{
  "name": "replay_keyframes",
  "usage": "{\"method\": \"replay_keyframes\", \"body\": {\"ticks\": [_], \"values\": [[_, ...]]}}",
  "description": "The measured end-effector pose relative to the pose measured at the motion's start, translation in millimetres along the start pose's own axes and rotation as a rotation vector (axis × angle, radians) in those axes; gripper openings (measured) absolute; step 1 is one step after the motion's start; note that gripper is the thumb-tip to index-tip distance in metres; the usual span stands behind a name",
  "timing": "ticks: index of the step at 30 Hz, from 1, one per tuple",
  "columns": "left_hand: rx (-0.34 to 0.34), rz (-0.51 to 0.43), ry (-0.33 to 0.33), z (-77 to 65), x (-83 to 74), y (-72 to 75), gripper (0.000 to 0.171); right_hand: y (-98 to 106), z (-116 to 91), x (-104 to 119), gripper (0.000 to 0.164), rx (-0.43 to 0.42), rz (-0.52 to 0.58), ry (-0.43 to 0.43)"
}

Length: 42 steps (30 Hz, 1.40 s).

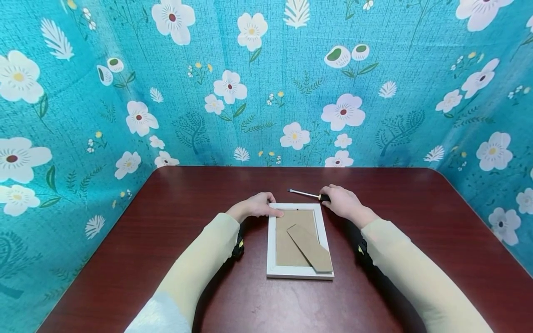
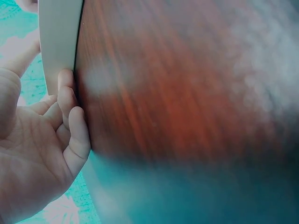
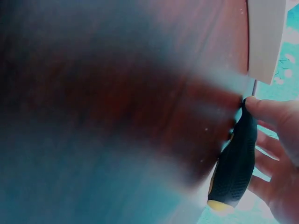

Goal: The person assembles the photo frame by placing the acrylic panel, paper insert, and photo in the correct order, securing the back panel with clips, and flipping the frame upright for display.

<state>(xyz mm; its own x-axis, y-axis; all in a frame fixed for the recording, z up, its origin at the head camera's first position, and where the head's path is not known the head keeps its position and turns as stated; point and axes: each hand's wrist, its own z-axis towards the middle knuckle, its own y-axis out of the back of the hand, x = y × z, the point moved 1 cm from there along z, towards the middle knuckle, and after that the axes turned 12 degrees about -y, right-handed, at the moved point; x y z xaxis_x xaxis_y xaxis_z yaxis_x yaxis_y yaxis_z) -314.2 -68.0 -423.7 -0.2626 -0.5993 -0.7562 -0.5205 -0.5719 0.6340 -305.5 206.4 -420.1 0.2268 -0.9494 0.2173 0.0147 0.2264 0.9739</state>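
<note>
A white picture frame lies back side up on the table, its brown backing board and tilted easel leg facing me. At the frame's upper left corner, my left hand grips the edge, thumb over the top and fingers against the outer side. Just beyond the upper right corner, my right hand holds a screwdriver by its handle. Its flat-tipped shaft points left behind the frame. In the right wrist view the black handle has a yellow end, and the thumb presses near the shaft.
The dark reddish-brown table extends around the frame on all sides. A turquoise flowered curtain hangs along its back and sides. Dark wrist devices sit beneath both forearms.
</note>
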Motion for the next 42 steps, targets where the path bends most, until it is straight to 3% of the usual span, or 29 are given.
{"method": "replay_keyframes", "body": {"ticks": [12,16,21,33,42], "values": [[0.003,-0.023,0.005,1.0,0.7,0.0,0.040,2.8,0.8,-4.4,0.017,-0.020,0.013,-0.028],[0.003,-0.024,0.008,0.1,0.9,0.1,0.039,12.0,-3.3,-9.5,0.018,-0.046,0.045,-0.064],[0.002,-0.027,0.011,-0.5,-0.7,0.5,0.040,27.7,-13.0,-15.5,0.021,-0.104,0.086,-0.040],[0.018,-0.011,0.026,0.3,-1.7,0.1,0.040,55.9,-74.4,-1.0,0.027,-0.166,0.126,0.044],[0.021,0.001,0.033,1.4,-2.3,-0.3,0.041,56.9,-123.8,-2.7,0.029,-0.005,0.247,-0.051]]}}
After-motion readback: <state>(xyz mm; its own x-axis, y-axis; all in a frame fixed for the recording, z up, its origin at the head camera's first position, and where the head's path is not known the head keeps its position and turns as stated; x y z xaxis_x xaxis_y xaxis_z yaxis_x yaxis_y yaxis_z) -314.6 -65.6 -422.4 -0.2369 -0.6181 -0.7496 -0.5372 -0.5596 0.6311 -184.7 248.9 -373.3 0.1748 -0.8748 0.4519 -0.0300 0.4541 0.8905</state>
